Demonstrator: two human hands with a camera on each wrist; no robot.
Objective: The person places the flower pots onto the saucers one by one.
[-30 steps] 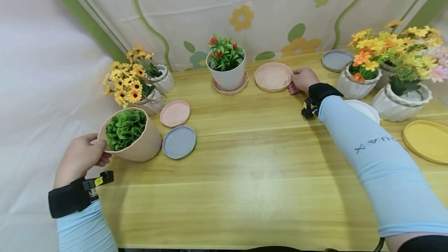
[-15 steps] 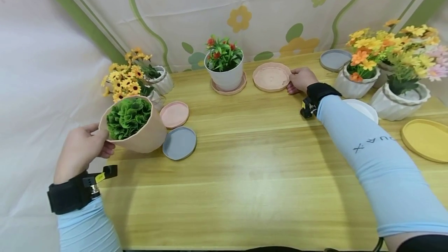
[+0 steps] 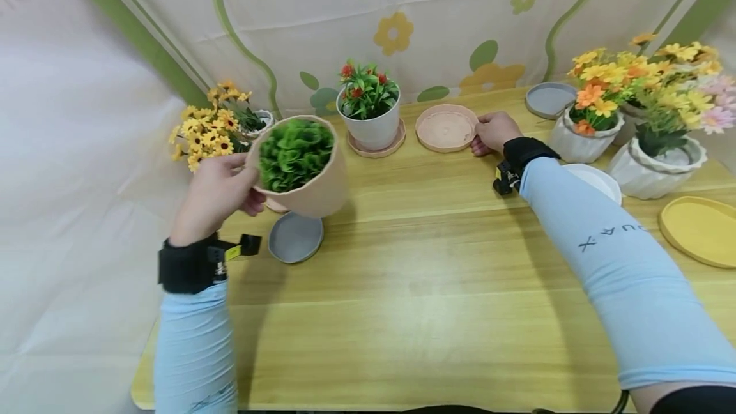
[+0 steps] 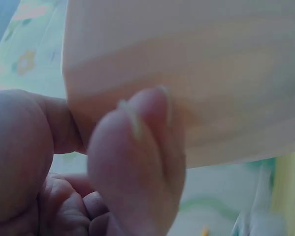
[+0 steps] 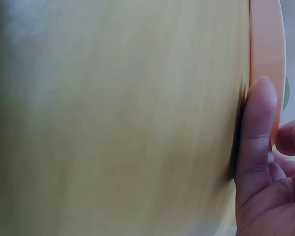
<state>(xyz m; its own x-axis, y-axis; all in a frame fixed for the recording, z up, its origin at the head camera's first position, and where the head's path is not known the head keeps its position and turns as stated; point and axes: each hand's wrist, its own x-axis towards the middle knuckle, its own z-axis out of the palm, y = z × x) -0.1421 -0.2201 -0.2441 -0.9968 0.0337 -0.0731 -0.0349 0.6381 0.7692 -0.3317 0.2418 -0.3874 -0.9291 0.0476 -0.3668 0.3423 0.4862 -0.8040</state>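
Observation:
My left hand [image 3: 221,193] pinches the rim of a beige flowerpot [image 3: 316,193] filled with a leafy green plant [image 3: 296,152]. The pot is tilted and held above the table, overlapping a small pink saucer in the head view. In the left wrist view the fingers [image 4: 132,162] press against the pot's wall [image 4: 186,88]. At the back, my right hand [image 3: 494,133] grips the right edge of a pale pink plant saucer [image 3: 446,128] lying on the table. The right wrist view has a finger along that saucer's side [image 5: 267,44].
A white pot with red flowers [image 3: 370,114] stands on a pink saucer [image 3: 397,145] at the back. Yellow sunflowers in pots [image 3: 207,126] are at left. A grey saucer [image 3: 296,238] lies front left. Several flower pots [image 3: 658,168] and a yellow saucer [image 3: 701,230] are at right.
My left hand has lifted the beige pot off the table's left side and carried it right and toward the back. The right hand stays at the pale pink saucer.

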